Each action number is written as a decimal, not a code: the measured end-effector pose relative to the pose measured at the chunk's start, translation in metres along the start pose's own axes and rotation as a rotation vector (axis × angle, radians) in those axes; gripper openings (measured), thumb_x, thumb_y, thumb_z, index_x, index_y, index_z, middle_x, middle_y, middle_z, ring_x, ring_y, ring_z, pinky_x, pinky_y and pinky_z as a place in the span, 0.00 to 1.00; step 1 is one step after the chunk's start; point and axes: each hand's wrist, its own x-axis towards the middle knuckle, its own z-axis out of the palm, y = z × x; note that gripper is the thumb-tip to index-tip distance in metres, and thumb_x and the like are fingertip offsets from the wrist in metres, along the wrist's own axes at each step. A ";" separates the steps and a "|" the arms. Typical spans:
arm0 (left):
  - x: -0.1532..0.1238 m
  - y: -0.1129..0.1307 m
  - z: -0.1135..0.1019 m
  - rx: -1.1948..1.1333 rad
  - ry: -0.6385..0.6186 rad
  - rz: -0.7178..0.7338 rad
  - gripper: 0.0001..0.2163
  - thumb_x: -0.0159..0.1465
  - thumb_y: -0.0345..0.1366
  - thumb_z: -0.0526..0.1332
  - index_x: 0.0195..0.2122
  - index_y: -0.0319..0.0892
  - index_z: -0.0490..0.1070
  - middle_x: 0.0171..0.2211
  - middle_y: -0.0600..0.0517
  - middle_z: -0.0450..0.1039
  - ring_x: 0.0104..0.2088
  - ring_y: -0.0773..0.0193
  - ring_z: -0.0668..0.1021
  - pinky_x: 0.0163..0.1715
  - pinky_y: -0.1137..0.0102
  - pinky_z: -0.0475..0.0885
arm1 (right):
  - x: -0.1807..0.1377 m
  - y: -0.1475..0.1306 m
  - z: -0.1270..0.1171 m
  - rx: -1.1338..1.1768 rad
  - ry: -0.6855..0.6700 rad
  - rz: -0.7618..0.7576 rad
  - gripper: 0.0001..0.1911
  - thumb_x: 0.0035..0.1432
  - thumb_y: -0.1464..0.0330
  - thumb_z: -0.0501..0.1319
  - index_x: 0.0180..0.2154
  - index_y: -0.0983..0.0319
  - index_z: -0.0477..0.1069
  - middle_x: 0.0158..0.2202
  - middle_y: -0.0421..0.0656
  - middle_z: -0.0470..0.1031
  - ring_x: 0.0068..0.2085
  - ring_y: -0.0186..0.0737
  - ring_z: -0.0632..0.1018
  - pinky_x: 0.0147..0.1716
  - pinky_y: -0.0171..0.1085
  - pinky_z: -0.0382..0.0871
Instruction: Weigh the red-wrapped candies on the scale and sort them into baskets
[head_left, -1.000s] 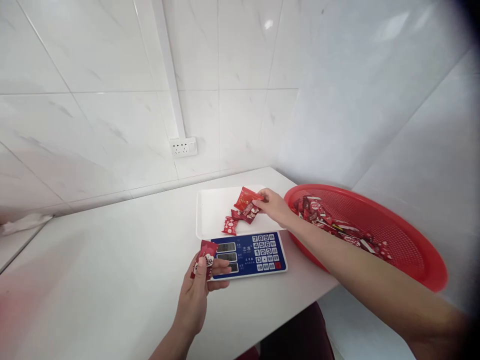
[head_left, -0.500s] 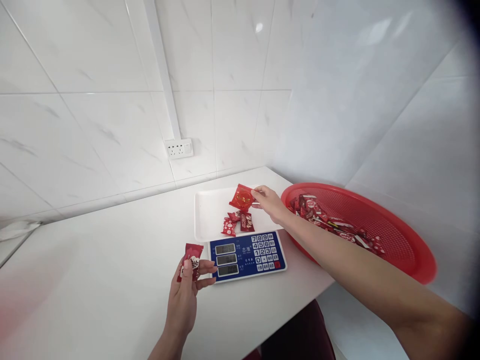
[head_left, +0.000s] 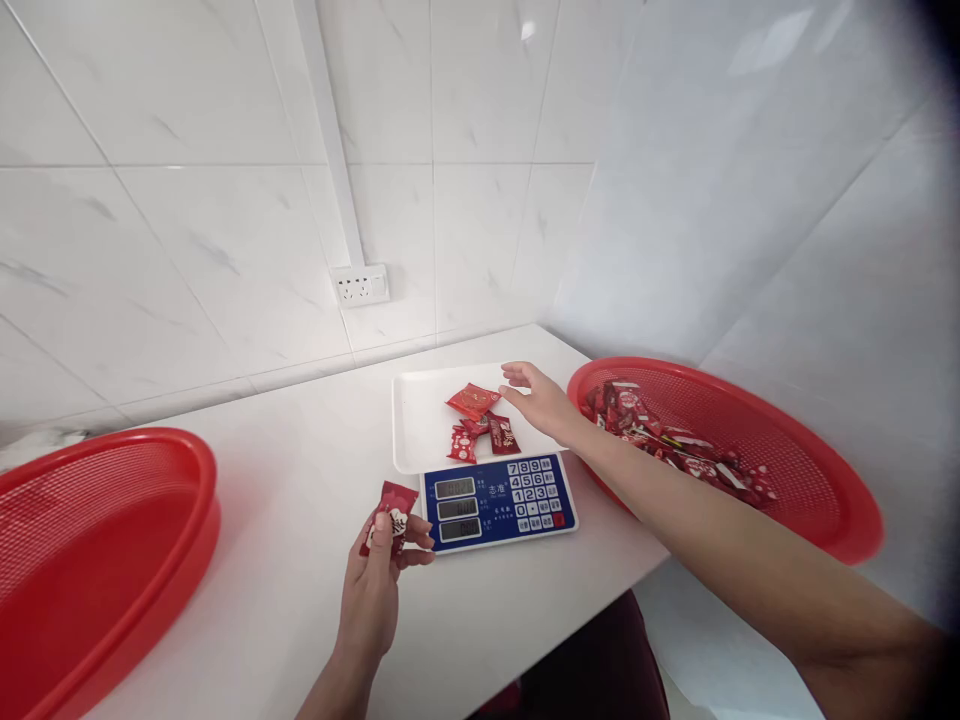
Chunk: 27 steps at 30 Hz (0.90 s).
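Observation:
Pinched in my left hand (head_left: 375,580) is a dark red wrapped candy (head_left: 391,515), held in front of the scale's displays. My right hand (head_left: 541,400) hangs over the right part of the white weighing tray (head_left: 411,425), fingers apart and holding nothing. Just left of those fingertips, a bright red candy packet (head_left: 474,400) rests on a small heap of wrapped candies. A dotted red candy (head_left: 463,443) and a dark red one (head_left: 503,434) show below it. The digital scale (head_left: 491,500) has a blue panel with keys and three displays.
On the right, a red perforated basket (head_left: 817,480) holds many wrapped candies (head_left: 675,445). Another red basket (head_left: 202,500) stands at the left edge. Both rest around the white table (head_left: 300,450). A wall socket (head_left: 361,286) sits behind, and a dark seat (head_left: 600,670) is below.
My right hand has let go of the bright red packet, which now lies on the heap in the tray. The view has shifted, bringing the left basket in. My left hand still holds its candy.

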 end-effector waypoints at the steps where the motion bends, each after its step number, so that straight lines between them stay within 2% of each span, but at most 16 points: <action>1: 0.000 -0.001 0.000 0.029 -0.022 -0.003 0.19 0.58 0.52 0.54 0.31 0.39 0.71 0.29 0.50 0.73 0.27 0.64 0.74 0.26 0.69 0.72 | -0.008 -0.003 -0.003 -0.015 -0.020 -0.040 0.15 0.54 0.69 0.58 0.45 0.59 0.66 0.50 0.46 0.69 0.51 0.41 0.70 0.50 0.43 0.63; 3: -0.001 -0.004 0.000 0.104 -0.107 -0.017 0.19 0.59 0.51 0.54 0.29 0.39 0.71 0.27 0.50 0.71 0.25 0.66 0.72 0.24 0.70 0.71 | -0.028 -0.009 -0.008 -0.055 -0.088 -0.119 0.12 0.55 0.67 0.57 0.43 0.59 0.67 0.47 0.44 0.72 0.49 0.40 0.71 0.46 0.41 0.66; 5: -0.003 -0.007 0.001 0.189 -0.247 -0.045 0.18 0.60 0.50 0.54 0.29 0.38 0.70 0.25 0.51 0.71 0.23 0.67 0.71 0.24 0.71 0.70 | -0.055 -0.013 -0.012 -0.094 -0.211 -0.151 0.11 0.57 0.64 0.55 0.41 0.58 0.69 0.42 0.43 0.74 0.44 0.40 0.73 0.44 0.41 0.67; 9: -0.009 -0.016 0.007 0.383 -0.546 -0.085 0.17 0.59 0.48 0.56 0.32 0.37 0.72 0.25 0.51 0.69 0.23 0.68 0.70 0.24 0.72 0.69 | -0.111 -0.013 -0.010 -0.043 -0.578 -0.063 0.13 0.57 0.62 0.56 0.42 0.59 0.70 0.39 0.42 0.76 0.39 0.38 0.75 0.39 0.39 0.68; 12: -0.013 -0.023 0.011 0.493 -0.671 -0.068 0.16 0.59 0.47 0.56 0.30 0.37 0.72 0.23 0.53 0.67 0.23 0.69 0.70 0.23 0.73 0.67 | -0.142 -0.008 0.000 0.034 -0.720 -0.014 0.12 0.55 0.61 0.59 0.40 0.60 0.71 0.34 0.41 0.76 0.34 0.37 0.74 0.35 0.35 0.67; 15: -0.015 -0.028 0.013 0.568 -0.724 -0.067 0.16 0.60 0.47 0.55 0.27 0.37 0.70 0.22 0.54 0.66 0.23 0.69 0.69 0.23 0.75 0.64 | -0.158 -0.001 0.011 0.133 -0.712 0.101 0.10 0.56 0.61 0.59 0.33 0.61 0.71 0.28 0.40 0.75 0.30 0.35 0.74 0.31 0.33 0.67; 18: -0.015 -0.030 0.014 0.610 -0.745 -0.070 0.16 0.60 0.47 0.55 0.25 0.38 0.69 0.22 0.54 0.65 0.24 0.70 0.69 0.24 0.75 0.62 | -0.164 0.008 0.016 0.210 -0.677 0.185 0.10 0.56 0.62 0.58 0.30 0.62 0.69 0.26 0.40 0.75 0.29 0.36 0.74 0.30 0.33 0.66; 23: -0.014 -0.032 0.016 0.636 -0.772 -0.075 0.17 0.60 0.48 0.55 0.23 0.38 0.66 0.21 0.55 0.62 0.23 0.70 0.66 0.23 0.75 0.60 | -0.168 0.017 0.016 0.175 -0.660 0.171 0.13 0.58 0.62 0.56 0.25 0.62 0.68 0.26 0.40 0.76 0.29 0.35 0.75 0.30 0.32 0.65; 27: -0.014 -0.035 0.015 0.597 -0.761 -0.146 0.17 0.58 0.49 0.56 0.23 0.39 0.63 0.20 0.56 0.61 0.22 0.70 0.64 0.22 0.75 0.57 | -0.171 0.020 0.020 0.157 -0.618 0.181 0.14 0.58 0.61 0.56 0.24 0.62 0.66 0.24 0.39 0.75 0.28 0.35 0.74 0.29 0.32 0.64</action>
